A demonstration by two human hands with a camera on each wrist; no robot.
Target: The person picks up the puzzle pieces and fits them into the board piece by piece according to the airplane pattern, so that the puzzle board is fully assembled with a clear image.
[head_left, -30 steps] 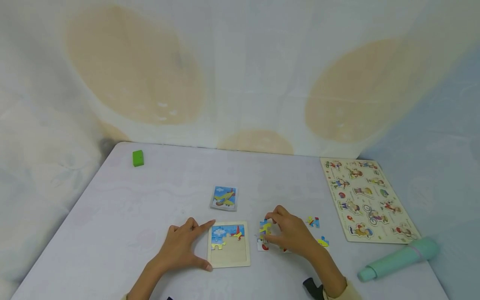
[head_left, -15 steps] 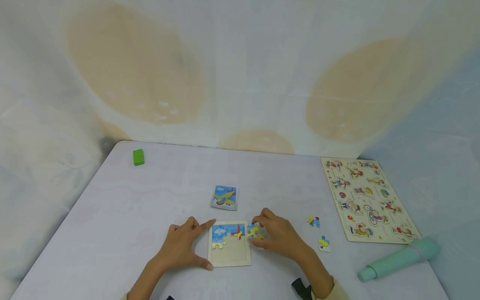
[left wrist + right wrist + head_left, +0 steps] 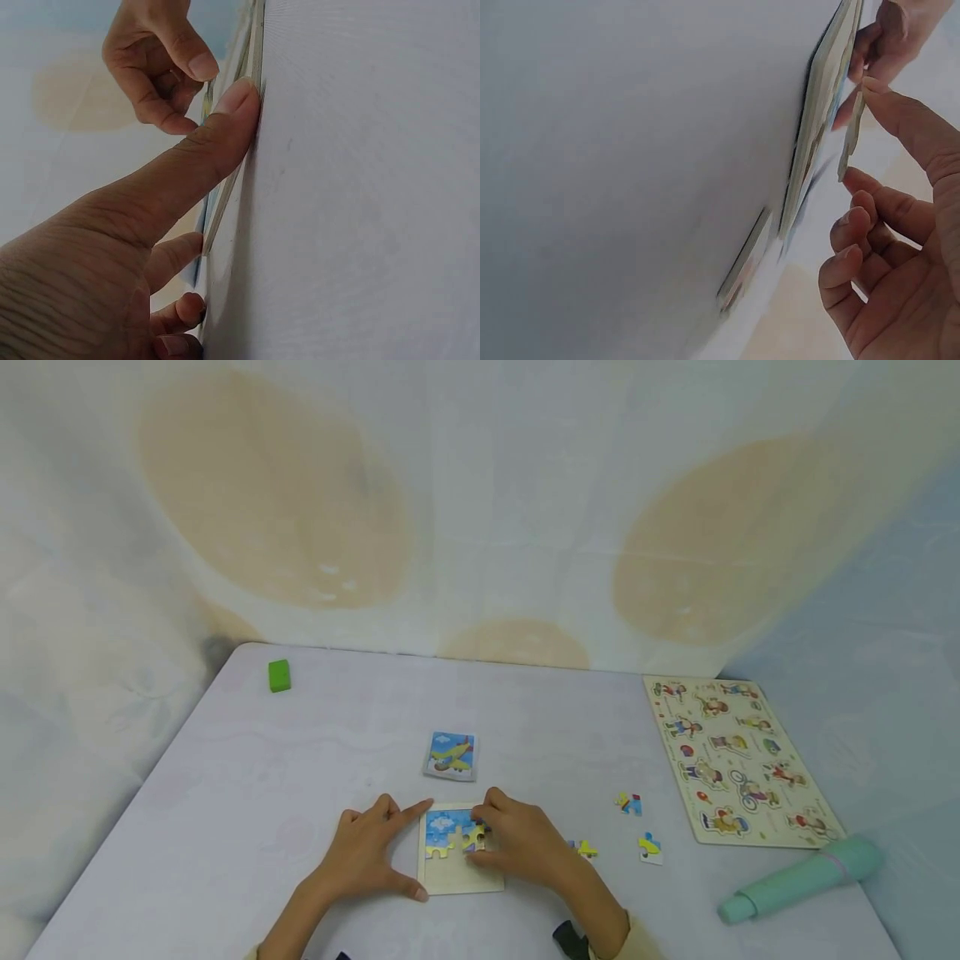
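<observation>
A small wooden jigsaw tray (image 3: 465, 883) lies in front of me, its upper and left parts filled with blue-sky pieces. My left hand (image 3: 367, 853) rests at its left side, thumb and index finger spread wide along that edge; in the left wrist view the thumb (image 3: 236, 97) touches the rim. Above the tray's right part, my right hand (image 3: 525, 843) pinches a puzzle piece (image 3: 853, 135) between thumb and index fingertip. The piece is yellow and partly hidden by the fingers. Right of the tray lie loose pieces (image 3: 628, 803), some covered by the right hand.
A picture card with a yellow plane (image 3: 451, 755) lies behind the tray. The green block (image 3: 279, 676) sits at the far left. To the right are a wooden board of figures (image 3: 738, 760) and a rolled mint-green mat (image 3: 802, 881). Fabric walls border the table.
My right hand has moved left, carrying the puzzle piece from beside the tray to over its right part. The left hand has stayed at the tray's left edge.
</observation>
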